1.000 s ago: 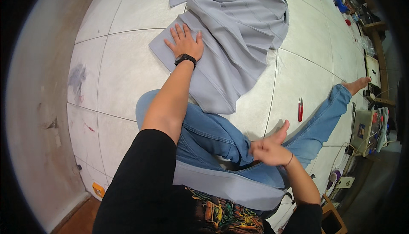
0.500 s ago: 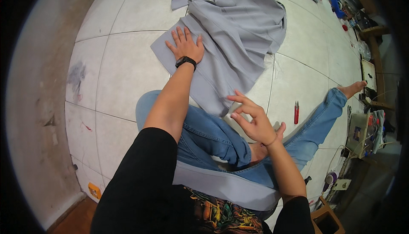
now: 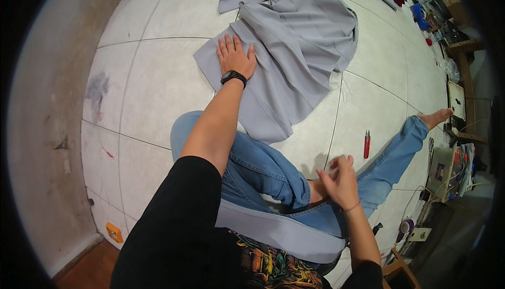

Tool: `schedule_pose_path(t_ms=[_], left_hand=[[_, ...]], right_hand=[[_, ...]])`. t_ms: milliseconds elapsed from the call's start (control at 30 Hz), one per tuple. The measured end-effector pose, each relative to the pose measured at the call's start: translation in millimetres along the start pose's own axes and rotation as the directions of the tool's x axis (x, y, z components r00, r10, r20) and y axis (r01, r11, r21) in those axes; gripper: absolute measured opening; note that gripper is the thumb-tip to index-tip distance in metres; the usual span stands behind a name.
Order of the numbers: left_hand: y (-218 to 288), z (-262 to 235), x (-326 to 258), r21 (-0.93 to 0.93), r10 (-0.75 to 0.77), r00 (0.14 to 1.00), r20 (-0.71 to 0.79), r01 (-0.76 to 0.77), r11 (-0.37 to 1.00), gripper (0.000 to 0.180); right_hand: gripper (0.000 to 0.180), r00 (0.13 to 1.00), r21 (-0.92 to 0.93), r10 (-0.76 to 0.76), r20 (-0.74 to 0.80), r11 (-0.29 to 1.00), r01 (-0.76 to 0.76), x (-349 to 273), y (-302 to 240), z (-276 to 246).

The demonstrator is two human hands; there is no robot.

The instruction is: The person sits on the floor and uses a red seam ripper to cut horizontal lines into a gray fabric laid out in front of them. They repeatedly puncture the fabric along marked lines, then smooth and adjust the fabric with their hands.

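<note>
The big cloth [image 3: 305, 47] is plain light grey, and so is the long strip [image 3: 279, 231]. The jeans [image 3: 263, 155] are blue. The shirt [image 3: 173, 215] is black, with a picture [image 3: 276, 262] in orange, yellow and green. The watch [image 3: 233, 77] is black too. The little snips [image 3: 367, 149] are red with grey tips. The floor [image 3: 163, 89] is creamy white, split into squares by dark lines, with a grey smudge [image 3: 97, 93].
</note>
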State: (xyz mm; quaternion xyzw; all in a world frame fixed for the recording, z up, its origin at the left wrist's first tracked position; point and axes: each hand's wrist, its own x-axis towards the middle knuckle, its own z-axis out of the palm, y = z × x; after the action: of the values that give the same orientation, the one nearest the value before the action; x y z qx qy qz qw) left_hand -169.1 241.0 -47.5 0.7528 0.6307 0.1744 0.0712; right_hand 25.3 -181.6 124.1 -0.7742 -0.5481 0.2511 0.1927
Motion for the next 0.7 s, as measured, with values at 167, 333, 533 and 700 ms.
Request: schedule_pose_path(t_ms=[167, 333, 533, 700], left_hand=[[-8, -11, 5, -0.125, -0.013, 0.996, 0.088, 0.024, 0.992, 0.069], [7, -20, -6, 0.092, -0.088, 0.993, 0.073, 0.082, 0.992, 0.064], [1, -10, 3, 0.056, -0.091, 0.996, 0.016, 0.090, 0.994, 0.064], [-6, 5, 8, 0.076, -0.066, 0.998, -0.015, 0.067, 0.995, 0.063]], right_hand=[[0.023, 0.964, -0.309, 0.040, 0.264, 0.950, 0.045, 51, -16, -1], [0.015, 0.913, 0.636, -0.407, -0.039, 0.695, 0.337, 85, -62, 35], [0.049, 0.864, 0.710, -0.484, 0.136, 0.656, 0.256, 39, -47, 13], [0.051, 0.417, 0.263, -0.080, 0.905, 0.877, -0.403, -21, -22, -42]])
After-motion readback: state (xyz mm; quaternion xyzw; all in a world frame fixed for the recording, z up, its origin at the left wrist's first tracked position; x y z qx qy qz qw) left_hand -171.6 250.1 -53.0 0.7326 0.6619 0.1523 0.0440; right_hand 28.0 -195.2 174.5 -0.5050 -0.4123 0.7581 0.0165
